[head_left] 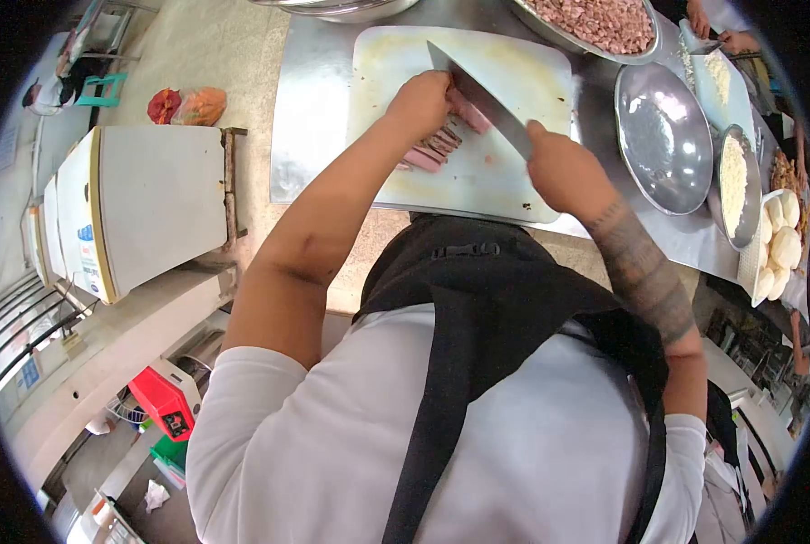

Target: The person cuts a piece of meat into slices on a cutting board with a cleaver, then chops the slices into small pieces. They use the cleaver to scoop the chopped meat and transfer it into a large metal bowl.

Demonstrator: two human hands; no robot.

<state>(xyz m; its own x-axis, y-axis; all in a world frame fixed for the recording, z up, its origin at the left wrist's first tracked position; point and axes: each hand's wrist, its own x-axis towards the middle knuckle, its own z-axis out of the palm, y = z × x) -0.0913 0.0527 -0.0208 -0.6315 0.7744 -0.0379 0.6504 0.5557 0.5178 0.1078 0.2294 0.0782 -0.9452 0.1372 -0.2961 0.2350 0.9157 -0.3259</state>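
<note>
In my right hand [568, 174] is the handle of a large kitchen knife [491, 102], its broad blade pointing up and to the left across the board. My left hand [419, 106] is closed, fingers curled on pink meat [468, 111] right beside the blade; its fingertips are partly hidden. Several cut strips of meat [429, 152], some with dark edges, lie under and below that hand. A small pink scrap [487, 160] sits apart from them. All this rests on a white cutting board [523, 82] with yellowish stains.
A bowl of diced meat [595, 23] stands behind the board. To the right are a shiny metal bowl [663, 136], a bowl of pale shreds [733, 186] and a basket of pale round pieces [780, 245]. Another person's hands [736, 41] work at the far right.
</note>
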